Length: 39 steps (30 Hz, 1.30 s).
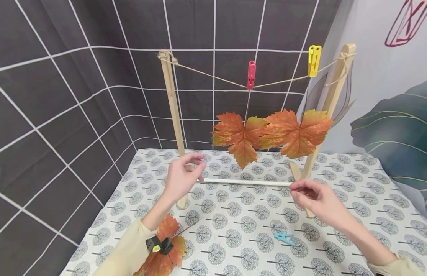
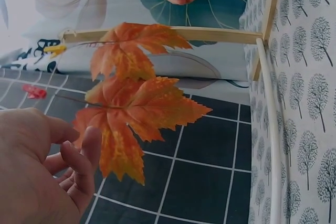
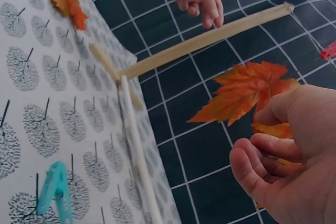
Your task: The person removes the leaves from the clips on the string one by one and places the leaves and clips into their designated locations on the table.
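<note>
My left hand (image 1: 184,174) hovers with loosely bent fingers near the left wooden post (image 1: 174,99), holding nothing. Opposite it, my right hand (image 1: 314,197) is in the air by the right post (image 1: 334,92), its fingers relaxed and also bare. Both overlap the ends of a white rod (image 1: 246,182) in the head view, but the wrist views show them apart from it. Between the posts sags a twine line (image 1: 213,76). A red clothespin (image 1: 251,75) and a yellow clothespin (image 1: 314,61) hold two orange maple leaves (image 1: 242,134) on it by their stems.
A third maple leaf (image 1: 177,249) lies at the front left, partly hidden by my left sleeve and its black wrist device (image 1: 159,244). Nearer the right, a turquoise clothespin (image 1: 284,238) rests on the tree-patterned cloth (image 1: 220,249). Dark gridded fabric (image 1: 106,115) stands behind.
</note>
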Each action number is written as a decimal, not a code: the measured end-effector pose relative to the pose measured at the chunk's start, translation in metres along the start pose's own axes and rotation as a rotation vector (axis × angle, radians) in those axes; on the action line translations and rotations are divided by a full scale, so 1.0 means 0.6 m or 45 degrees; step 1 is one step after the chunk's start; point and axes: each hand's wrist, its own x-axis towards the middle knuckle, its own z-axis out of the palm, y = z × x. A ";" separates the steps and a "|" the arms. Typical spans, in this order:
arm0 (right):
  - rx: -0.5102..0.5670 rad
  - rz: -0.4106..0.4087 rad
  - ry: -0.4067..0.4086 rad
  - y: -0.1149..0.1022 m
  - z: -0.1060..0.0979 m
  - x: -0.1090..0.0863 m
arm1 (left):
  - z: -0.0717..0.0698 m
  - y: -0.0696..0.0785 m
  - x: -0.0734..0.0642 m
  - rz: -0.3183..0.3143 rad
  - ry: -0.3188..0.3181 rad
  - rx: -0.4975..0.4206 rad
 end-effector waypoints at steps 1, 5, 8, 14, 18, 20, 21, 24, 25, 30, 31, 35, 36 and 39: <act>0.005 -0.008 -0.001 -0.002 -0.001 0.002 | 0.001 0.000 0.001 0.007 0.003 -0.005; 0.023 -0.046 -0.008 -0.010 -0.004 0.011 | 0.003 0.001 0.006 0.019 0.008 -0.012; 0.036 -0.072 -0.017 -0.017 -0.006 0.018 | 0.004 0.004 0.010 0.022 0.011 -0.004; 0.056 -0.132 -0.016 -0.032 -0.009 0.034 | 0.005 0.013 0.020 0.022 0.005 -0.004; 0.044 -0.129 -0.010 -0.044 -0.012 0.041 | 0.007 0.022 0.029 0.004 -0.017 -0.015; 0.044 -0.129 -0.011 -0.051 -0.013 0.045 | 0.009 0.026 0.034 0.008 -0.024 -0.031; 0.042 -0.126 -0.014 -0.055 -0.014 0.047 | 0.010 0.028 0.036 0.016 -0.025 -0.041; 0.047 -0.136 -0.026 -0.064 -0.019 0.053 | 0.014 0.034 0.042 0.048 -0.032 -0.066; 0.051 -0.134 -0.029 -0.067 -0.020 0.055 | 0.016 0.036 0.044 0.057 -0.035 -0.073; 0.040 -0.122 -0.035 -0.079 -0.027 0.061 | 0.020 0.044 0.049 0.074 -0.050 -0.079; 0.042 -0.122 -0.033 -0.081 -0.028 0.063 | 0.020 0.045 0.050 0.074 -0.053 -0.080; 0.051 -0.131 -0.034 -0.091 -0.034 0.070 | 0.022 0.048 0.057 0.069 -0.069 -0.116; 0.054 -0.139 -0.034 -0.094 -0.035 0.072 | 0.023 0.048 0.059 0.069 -0.072 -0.125; 0.074 -0.157 -0.043 -0.103 -0.039 0.078 | 0.025 0.049 0.065 0.082 -0.071 -0.136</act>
